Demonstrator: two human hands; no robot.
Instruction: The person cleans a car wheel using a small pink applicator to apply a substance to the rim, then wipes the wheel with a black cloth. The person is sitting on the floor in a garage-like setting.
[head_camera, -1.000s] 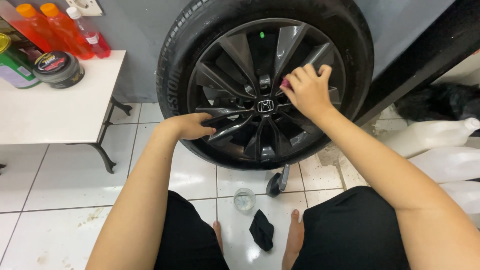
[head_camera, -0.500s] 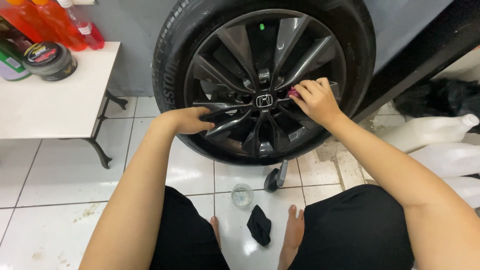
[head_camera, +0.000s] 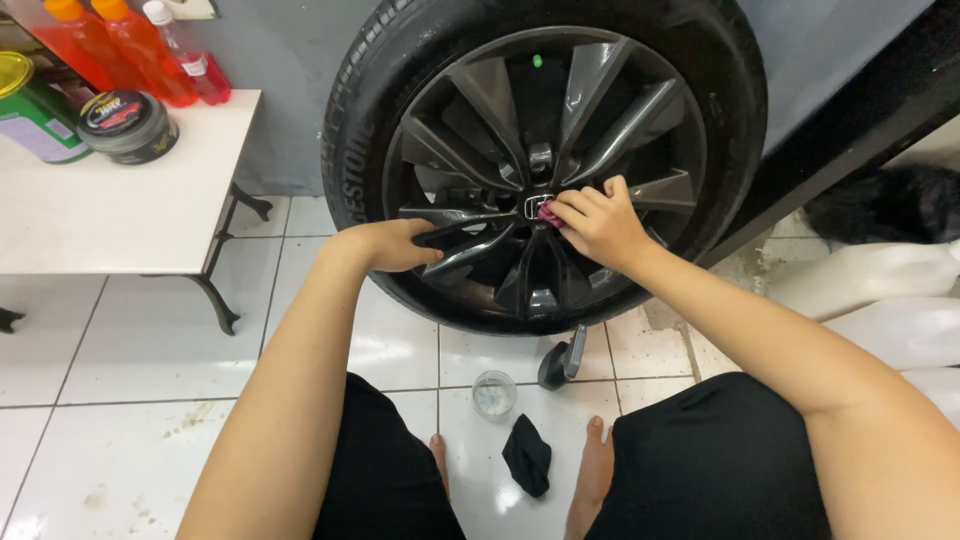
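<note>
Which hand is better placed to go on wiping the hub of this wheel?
Right, probably. The right hand already presses a small pink pad beside the centre cap, while the left hand grips a spoke farther out.

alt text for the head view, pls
Seen from above, a squatting person's right hand presses a small pink pad to the hub of a dark alloy car wheel while the left hand grips a spoke.
</note>
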